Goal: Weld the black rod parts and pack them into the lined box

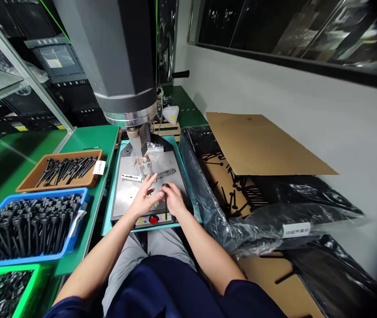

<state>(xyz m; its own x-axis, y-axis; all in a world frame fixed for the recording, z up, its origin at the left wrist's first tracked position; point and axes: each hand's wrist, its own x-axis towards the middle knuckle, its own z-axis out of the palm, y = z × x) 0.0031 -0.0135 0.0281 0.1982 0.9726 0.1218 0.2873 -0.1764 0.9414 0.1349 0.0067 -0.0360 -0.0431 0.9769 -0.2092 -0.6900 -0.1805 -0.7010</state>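
Note:
Over the front of the metal machine plate (125, 192), my left hand (146, 196) is open, its fingers spread and pointing toward the fixture (145, 163). My right hand (174, 198) is closed on a slim black part (165, 204), which hangs down from the fingertips toward the plate's front edge. The left thumb reaches close to the part's upper end; whether it touches is unclear. Above the fixture is the grey machine head (130, 106) with its metal tool. A red button (154, 219) sits at the machine's front, below my hands.
On the left are an orange tray (25, 183) of black parts, a blue bin (67, 249) packed with black parts, and a green bin (31, 291). At right stands a plastic-lined box (204, 212) with black parts on cardboard and a cardboard sheet (264, 145) over it.

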